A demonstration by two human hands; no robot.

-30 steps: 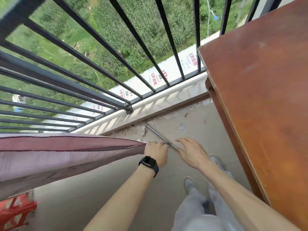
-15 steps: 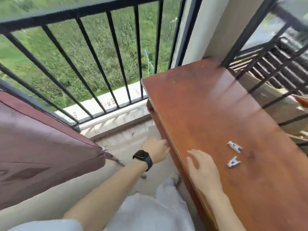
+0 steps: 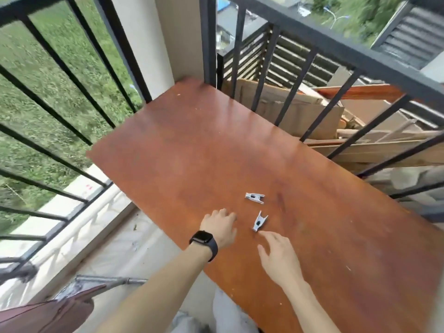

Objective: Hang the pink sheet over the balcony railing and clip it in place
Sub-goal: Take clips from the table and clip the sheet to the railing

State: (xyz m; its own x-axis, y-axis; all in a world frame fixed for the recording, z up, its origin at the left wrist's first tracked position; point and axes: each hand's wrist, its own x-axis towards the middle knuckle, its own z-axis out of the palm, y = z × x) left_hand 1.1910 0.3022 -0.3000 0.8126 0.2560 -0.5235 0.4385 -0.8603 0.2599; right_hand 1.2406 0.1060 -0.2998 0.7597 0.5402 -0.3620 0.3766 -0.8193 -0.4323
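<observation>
**Both hands now over the table, sheet left behind**

Since half a second ago the left hand has crossed from above the floor onto the brown table, and the right hand has travelled forward to the nearer clip. The view has also swung right, so the pink sheet now shows only as a bunched corner.

That corner sits well to the left of the left forearm and nearer the person than either hand. Nothing holds it, and whether it rests on a rail cannot be told from here. The black balcony railing runs to the left of and beyond the left hand. A grey metal rod lies on the floor just left of the left forearm.

The left hand wears a dark watch and hovers palm-down with its fingers loosely bent, gripping nothing. Just right of it lies the nearer clip, pale grey, with its forked end pointing away from the person. The farther clip lies beyond both hands, a little apart from the first.

The right hand is spread open and holds nothing. Its index fingertip is just beside the nearer clip's closest end; whether they touch is unclear. Cardboard is stacked behind the bars beyond the right hand.
</observation>
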